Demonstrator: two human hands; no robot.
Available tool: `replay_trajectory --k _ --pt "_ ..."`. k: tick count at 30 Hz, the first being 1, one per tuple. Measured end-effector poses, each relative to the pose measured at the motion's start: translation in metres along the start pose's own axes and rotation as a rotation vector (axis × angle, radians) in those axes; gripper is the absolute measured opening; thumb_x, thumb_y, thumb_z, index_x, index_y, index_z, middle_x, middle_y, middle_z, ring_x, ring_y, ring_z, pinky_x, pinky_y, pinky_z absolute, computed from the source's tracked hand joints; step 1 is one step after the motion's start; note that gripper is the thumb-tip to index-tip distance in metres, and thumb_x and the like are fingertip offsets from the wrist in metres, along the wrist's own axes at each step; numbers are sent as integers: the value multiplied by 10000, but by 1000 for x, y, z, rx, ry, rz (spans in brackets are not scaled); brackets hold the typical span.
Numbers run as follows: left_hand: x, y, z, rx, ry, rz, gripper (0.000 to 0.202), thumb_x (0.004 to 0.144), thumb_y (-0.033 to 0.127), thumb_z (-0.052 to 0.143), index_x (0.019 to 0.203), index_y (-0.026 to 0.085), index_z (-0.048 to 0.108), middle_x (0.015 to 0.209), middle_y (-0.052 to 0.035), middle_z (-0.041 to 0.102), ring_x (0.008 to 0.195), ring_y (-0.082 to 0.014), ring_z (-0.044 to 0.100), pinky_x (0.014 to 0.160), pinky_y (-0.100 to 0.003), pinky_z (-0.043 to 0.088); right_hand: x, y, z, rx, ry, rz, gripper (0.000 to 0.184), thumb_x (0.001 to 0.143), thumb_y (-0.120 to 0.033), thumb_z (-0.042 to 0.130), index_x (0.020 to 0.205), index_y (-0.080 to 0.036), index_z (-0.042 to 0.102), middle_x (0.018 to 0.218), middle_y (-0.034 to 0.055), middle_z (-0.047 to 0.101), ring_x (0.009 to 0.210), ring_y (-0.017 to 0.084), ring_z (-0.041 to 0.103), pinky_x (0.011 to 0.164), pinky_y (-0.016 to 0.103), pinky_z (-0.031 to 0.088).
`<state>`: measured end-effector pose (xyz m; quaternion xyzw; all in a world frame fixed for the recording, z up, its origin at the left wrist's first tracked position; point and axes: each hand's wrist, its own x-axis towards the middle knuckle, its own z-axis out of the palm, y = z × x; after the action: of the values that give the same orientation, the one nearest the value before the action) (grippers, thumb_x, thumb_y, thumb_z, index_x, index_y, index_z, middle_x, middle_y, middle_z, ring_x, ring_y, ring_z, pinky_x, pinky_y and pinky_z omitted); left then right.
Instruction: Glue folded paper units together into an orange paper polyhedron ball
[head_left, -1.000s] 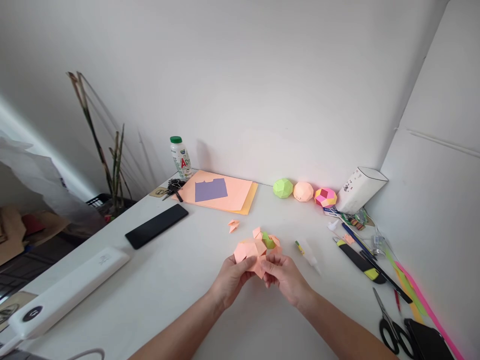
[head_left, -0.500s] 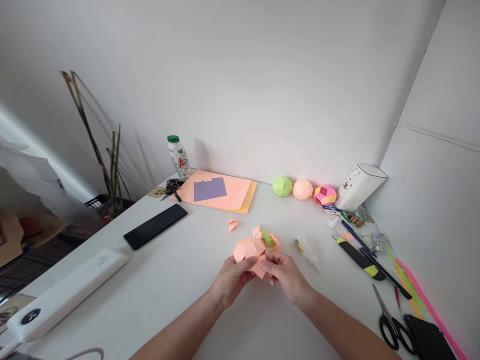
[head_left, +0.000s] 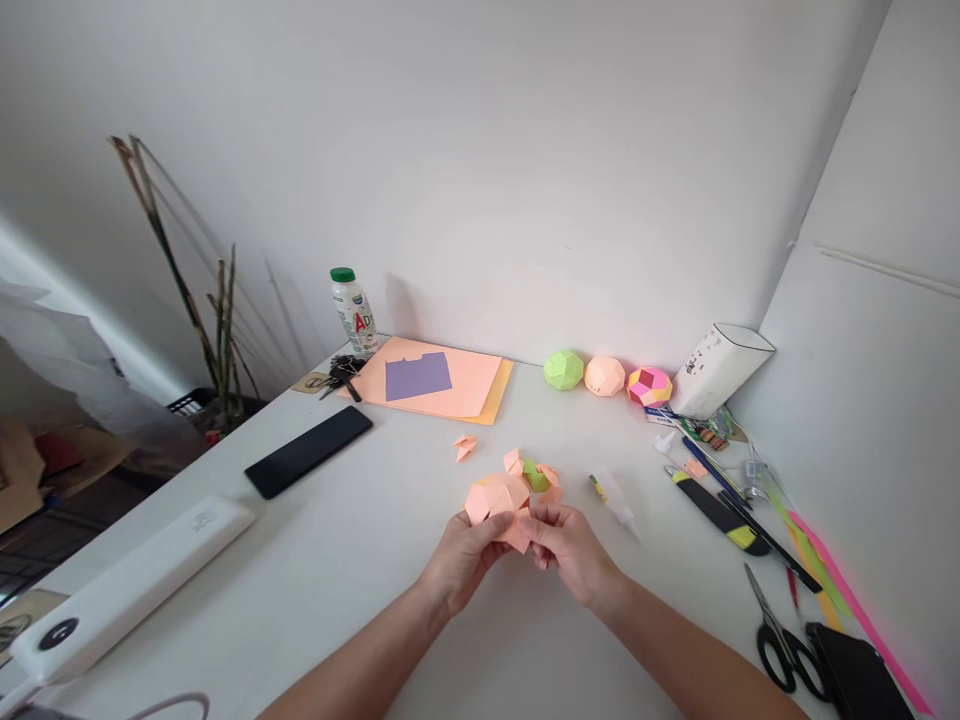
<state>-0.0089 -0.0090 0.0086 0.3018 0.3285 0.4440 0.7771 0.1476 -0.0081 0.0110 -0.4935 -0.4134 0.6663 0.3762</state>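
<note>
Between my hands is a peach folded-paper polyhedron (head_left: 498,492), part of its faces joined and a flap at its lower right. My left hand (head_left: 466,560) grips it from the left, thumb on top of the paper. With thumb and fingers my right hand (head_left: 568,548) pinches the flap on the right side. Just behind it lie more folded peach pieces and a green one (head_left: 535,476); whether they touch the model I cannot tell. A small peach folded piece (head_left: 465,447) lies apart, farther back. To the right of my right hand is a white glue tube (head_left: 613,502).
Three finished paper balls, green (head_left: 563,370), peach (head_left: 604,376) and multicoloured (head_left: 649,386), line the wall. Paper sheets (head_left: 480,390), a bottle (head_left: 354,315) and a black phone-like slab (head_left: 309,452) lie left. A cutter (head_left: 720,512) and scissors (head_left: 784,645) lie right.
Both hands keep the same hold on the peach paper model. The view has shifted very slightly; the objects on the table stay put.
</note>
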Motion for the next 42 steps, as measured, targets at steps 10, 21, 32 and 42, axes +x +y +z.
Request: replay_trajectory --k 10,21,32,42 --pt "-2 1 3 29 -43 -6 247 764 317 628 886 106 667 799 -108 684 753 -221 618 815 -389 452 0 -1 1 34 -4 25 291 681 -416 710 619 -161 585 518 -54 447 459 67 380 474 231 284" --pt "-1 0 6 31 -52 2 281 760 341 635 917 110 667 790 -104 678 746 -217 616 790 -378 463 0 0 2 71 3 12 282 685 -399 703 611 -162 570 507 -57 441 446 65 374 464 228 277" --pt "-2 -3 2 -3 -33 -83 183 746 289 638 828 129 674 740 -68 636 664 -146 543 700 -297 449 0 4 3 -1 3 -82 299 728 -436 645 627 -167 562 524 -35 513 450 77 403 464 225 305" --pt "2 -6 -3 -5 40 -94 142 717 267 665 798 150 668 698 -29 594 635 -124 499 691 -281 446 -2 -3 2 -117 4 -119 340 711 -461 663 574 -175 540 520 -45 458 467 85 389 473 240 308"
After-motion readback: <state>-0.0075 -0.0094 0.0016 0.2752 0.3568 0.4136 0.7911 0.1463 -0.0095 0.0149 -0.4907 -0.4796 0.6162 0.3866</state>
